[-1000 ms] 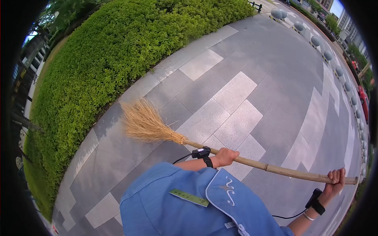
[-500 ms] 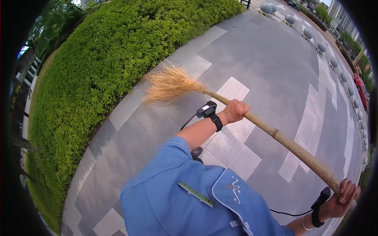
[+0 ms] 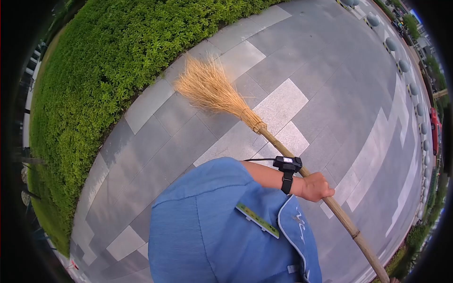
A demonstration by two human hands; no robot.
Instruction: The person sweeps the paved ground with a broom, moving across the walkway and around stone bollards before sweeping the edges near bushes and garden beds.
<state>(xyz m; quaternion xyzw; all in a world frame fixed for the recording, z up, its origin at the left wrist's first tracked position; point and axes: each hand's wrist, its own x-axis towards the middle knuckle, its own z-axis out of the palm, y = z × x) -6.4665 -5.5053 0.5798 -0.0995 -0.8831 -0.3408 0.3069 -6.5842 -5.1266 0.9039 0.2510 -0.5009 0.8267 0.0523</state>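
A straw broom with a long bamboo handle slants from upper left to lower right. Its bristles fan out over the grey paving beside the hedge. My left hand is closed round the handle in a fist, some way below the bound neck of the bristles. A black strap with a small device circles that wrist, and a cable runs from it. Of my right hand, only a sliver shows at the bottom edge, at the handle's lower end; the rest is cut off.
A green hedge borders the paving on the left. Along the far right runs a row of round stone bollards, with a red vehicle beyond them. My blue shirt fills the lower middle.
Both hands have moved lower and the left one rightward with the handle. The bristles show fuller, swung slightly upward in view. The right hand has nearly left the frame.
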